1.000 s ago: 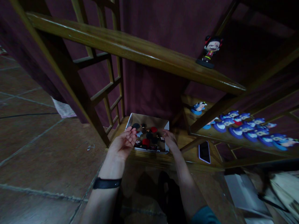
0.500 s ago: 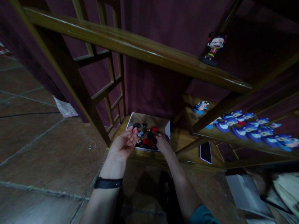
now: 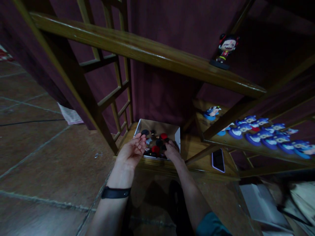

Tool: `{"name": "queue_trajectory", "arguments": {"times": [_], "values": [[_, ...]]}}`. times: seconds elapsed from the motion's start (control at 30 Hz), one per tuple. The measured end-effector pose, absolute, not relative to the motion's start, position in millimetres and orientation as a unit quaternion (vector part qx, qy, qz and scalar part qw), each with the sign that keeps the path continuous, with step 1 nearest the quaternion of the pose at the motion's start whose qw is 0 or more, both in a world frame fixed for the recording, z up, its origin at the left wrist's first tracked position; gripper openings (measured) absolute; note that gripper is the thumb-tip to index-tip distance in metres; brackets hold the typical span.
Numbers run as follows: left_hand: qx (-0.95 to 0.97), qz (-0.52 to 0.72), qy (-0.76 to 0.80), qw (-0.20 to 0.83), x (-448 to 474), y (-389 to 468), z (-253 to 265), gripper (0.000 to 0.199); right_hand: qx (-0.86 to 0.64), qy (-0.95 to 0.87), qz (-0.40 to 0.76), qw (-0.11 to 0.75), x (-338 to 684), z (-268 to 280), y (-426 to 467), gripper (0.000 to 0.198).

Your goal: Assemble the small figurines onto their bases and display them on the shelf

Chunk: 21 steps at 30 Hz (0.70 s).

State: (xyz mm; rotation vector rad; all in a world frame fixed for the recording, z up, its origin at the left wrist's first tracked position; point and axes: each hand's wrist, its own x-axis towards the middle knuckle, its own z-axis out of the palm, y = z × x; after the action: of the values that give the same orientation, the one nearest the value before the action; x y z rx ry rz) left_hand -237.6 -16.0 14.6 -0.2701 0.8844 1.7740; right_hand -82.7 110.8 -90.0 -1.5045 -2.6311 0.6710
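A shallow white box (image 3: 158, 124) sits on the low wooden shelf, holding several small figurines with black, red and pale parts. My left hand (image 3: 134, 149) is palm up at the box's left side, fingers loosely curved and apart, with nothing visible in it. Down inside the right part of the box is my right hand (image 3: 171, 151), its fingers bent together among dark pieces. Whatever it grips is too dark and small to make out. A round red piece (image 3: 155, 149) and another red piece (image 3: 163, 135) lie near it.
A wooden rail (image 3: 147, 52) crosses above my hands. One figurine (image 3: 225, 49) stands on the upper shelf. Several blue figurines (image 3: 258, 137) stand on the right shelf, above a phone (image 3: 218, 160). Lattice bars (image 3: 113, 95) rise at the left. Grey boxes (image 3: 261, 203) lie lower right.
Both hands stay nearly where they were, the right one still in the box. The whole view has shifted slightly.
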Motion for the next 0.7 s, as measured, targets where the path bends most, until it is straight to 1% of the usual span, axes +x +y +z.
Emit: {"name": "queue_trajectory", "arguments": {"times": [0.07,0.1,0.2,0.3,0.37,0.5,0.63,0.7], "values": [[-0.111,0.747,0.370,0.541,-237,-16,14,0.024,-0.494,-0.825,0.269,0.058,-84,-89,113,0.031],[-0.109,0.747,0.369,0.541,-237,-16,14,0.024,-0.499,-0.803,0.316,0.081,-85,-88,115,0.028],[-0.107,0.749,0.369,0.539,-236,-15,14,0.025,-0.505,-0.665,0.520,0.180,-84,-81,118,0.023],[-0.111,0.747,0.373,0.538,-234,-13,12,0.024,-0.434,-0.487,0.714,0.254,-81,-70,118,0.019],[-0.113,0.743,0.380,0.540,-232,-11,10,0.023,-0.377,-0.414,0.785,0.264,-79,-63,116,0.016],[-0.112,0.732,0.392,0.546,-226,-6,6,0.022,-0.345,-0.368,0.819,0.275,-77,-55,113,0.013],[-0.106,0.724,0.403,0.550,-221,-3,1,0.023,-0.366,-0.374,0.800,0.294,-78,-54,111,0.009],[-0.102,0.720,0.409,0.552,-219,-1,-1,0.024,-0.379,-0.391,0.783,0.300,-80,-56,109,0.011]]}}
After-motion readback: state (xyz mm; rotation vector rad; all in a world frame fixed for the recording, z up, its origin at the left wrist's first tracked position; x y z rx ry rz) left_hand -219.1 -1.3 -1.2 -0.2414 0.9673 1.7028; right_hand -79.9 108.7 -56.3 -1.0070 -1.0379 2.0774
